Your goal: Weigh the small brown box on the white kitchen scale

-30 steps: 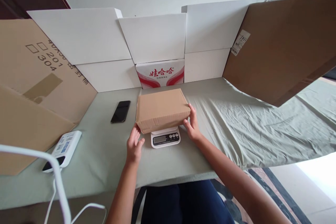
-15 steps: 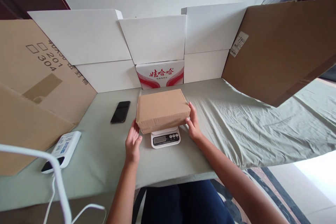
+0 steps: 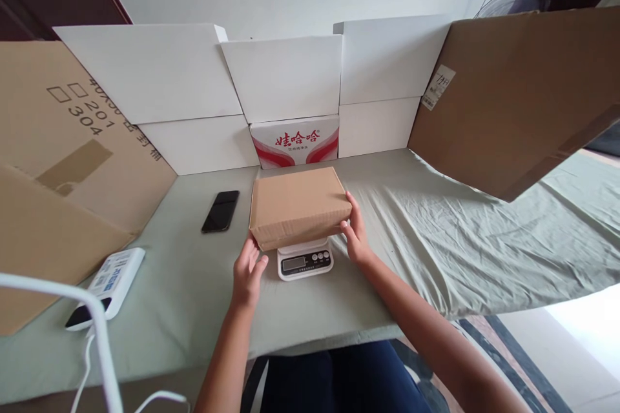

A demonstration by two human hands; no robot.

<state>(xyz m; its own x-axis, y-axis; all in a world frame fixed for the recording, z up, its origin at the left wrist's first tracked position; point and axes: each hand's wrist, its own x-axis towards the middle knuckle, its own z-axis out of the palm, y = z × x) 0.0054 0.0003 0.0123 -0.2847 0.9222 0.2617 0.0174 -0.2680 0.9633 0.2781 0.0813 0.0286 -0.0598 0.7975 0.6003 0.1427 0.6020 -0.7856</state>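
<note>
Carton (image 3: 298, 203) over white scale (image 3: 306, 263)

On my feed, the left hand (image 3: 249, 271) touches the carton's near-left corner, thumb spread from its fingers; the right hand (image 3: 357, 232) pinches the near-right corner. I cannot tell whether the carton rests on the scale. A phone (image 3: 221, 211) lies to the left on the table (image 3: 194, 297).

A closed brown cardboard box (image 3: 298, 203) partly hides a white scale (image 3: 306, 263).
</note>
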